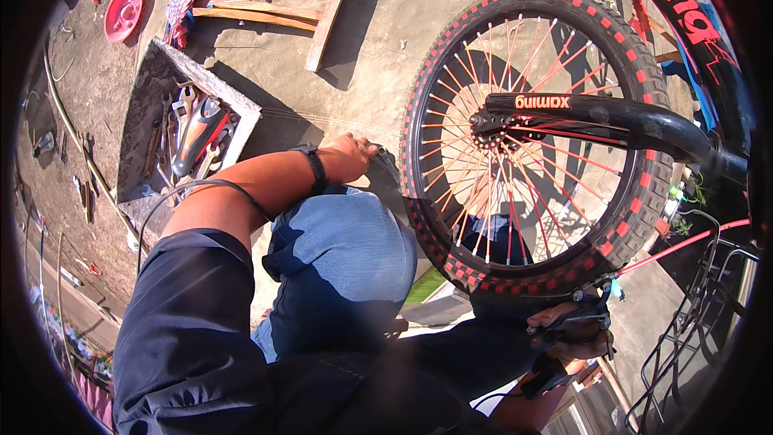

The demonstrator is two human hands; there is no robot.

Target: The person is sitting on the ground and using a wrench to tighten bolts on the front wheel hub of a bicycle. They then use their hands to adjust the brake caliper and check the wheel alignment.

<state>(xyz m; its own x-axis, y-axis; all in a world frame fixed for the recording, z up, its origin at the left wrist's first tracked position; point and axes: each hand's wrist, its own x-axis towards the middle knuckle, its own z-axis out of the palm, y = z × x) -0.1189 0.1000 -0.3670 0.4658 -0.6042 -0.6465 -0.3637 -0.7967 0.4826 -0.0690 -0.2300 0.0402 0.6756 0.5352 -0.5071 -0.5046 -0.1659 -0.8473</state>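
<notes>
My left hand [348,156] reaches out past my bent knee, its fingers closed at a slim grey metal tool [386,163] whose exact kind I cannot make out. Just beyond it is a bicycle wheel [415,185], with a black tyre checked in red and orange-red spokes. A black fork [652,123] runs from the right to the wheel's hub [493,129]. Below the tyre at the lower right, my right hand [568,337] is wrapped around the black brake lever [592,322] at the handlebar end. Part of that hand lies in shadow.
A grey open box [137,129] on the left holds several wrenches and an orange-and-black tool [201,137]. A wooden frame [334,8] with coloured strands and a pink dish [123,14] lie at the back. A black wire rack [692,338] stands at the right.
</notes>
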